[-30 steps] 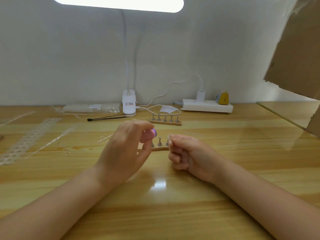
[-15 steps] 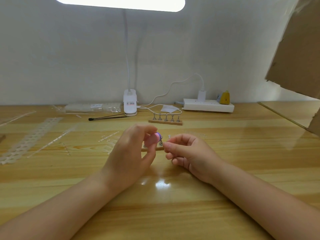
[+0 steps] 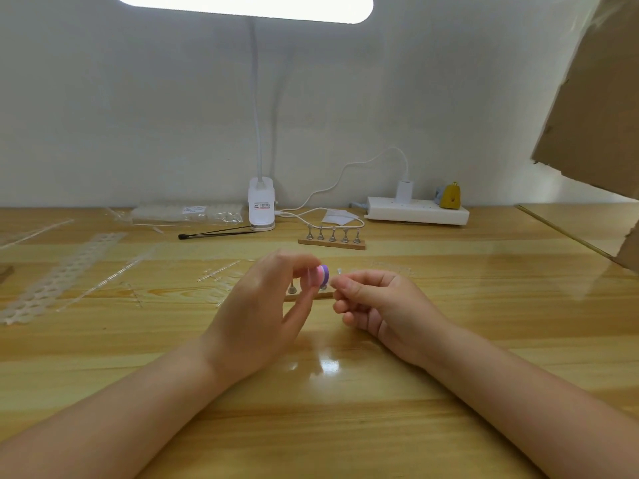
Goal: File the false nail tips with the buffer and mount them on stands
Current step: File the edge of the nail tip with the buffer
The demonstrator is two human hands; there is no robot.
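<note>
head view. my left hand [image 3: 256,316] holds the pink-and-purple buffer block [image 3: 320,275] pinched between thumb and fingertips, grip clamped on it, raised just above the counter [image 3: 345,409]. my right hand [image 3: 377,305] has thumb and forefinger pressed together at the buffer's purple face; i judge a clear false nail tip [image 3: 332,283] sits in that pinch, but it is too small and transparent to confirm. other right fingers curled under.

near stand rail [image 3: 304,294] lies just behind both hands, mostly hidden; two metal pegs show. a second rail with five pegs [image 3: 332,238] sits farther back, near the lamp clip [image 3: 261,209] and power strip [image 3: 416,209]. clear tip sprues [image 3: 221,273] lie to the left.

risks, as judgement:
- the tip is tiny and slick; a hard buffer stroke could flick it out of the pinch, and clear plastic on glossy wood would be hard to find.
- the hands work directly over the near rail; a slip could knock it or its pegs.
- an uneven filing angle could thin one edge.

versus the earlier frames: a second ago the right hand was a closed fist beside the rail, apart from the buffer. it has since opened into a pinch and closed up to the buffer, and both hands have lifted slightly.
</note>
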